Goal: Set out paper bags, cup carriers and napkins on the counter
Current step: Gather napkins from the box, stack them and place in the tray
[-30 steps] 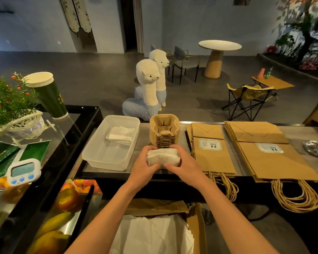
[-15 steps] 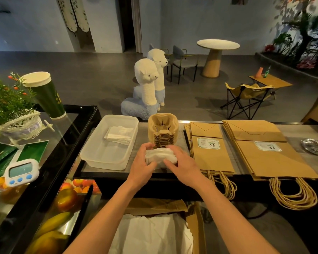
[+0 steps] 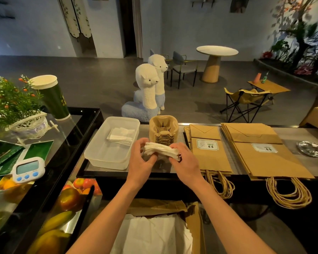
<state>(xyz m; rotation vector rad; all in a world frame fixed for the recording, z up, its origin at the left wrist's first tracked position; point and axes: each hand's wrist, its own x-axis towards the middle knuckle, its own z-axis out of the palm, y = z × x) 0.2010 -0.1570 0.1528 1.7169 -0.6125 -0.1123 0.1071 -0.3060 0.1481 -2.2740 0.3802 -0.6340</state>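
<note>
Mid-frame, both hands hold one stack of napkins [image 3: 161,149] over the counter's [image 3: 292,138] near edge. The left hand [image 3: 140,160] curls round its left end, and the right hand [image 3: 187,162] pinches its right end. The napkins sit just in front of the carriers [image 3: 163,128], between the tub [image 3: 103,158] on the left and the bags [image 3: 207,151] on the right. Spare napkins [image 3: 121,134] lie in the tub's far right corner, and its near half shows open floor. Handles [image 3: 220,186] hang over the near edge. The hands hide the counter beneath the napkins, so I cannot tell whether they touch it. They also cover the carriers' base. A shiny object [image 3: 309,148] at right is hard to make out.
</note>
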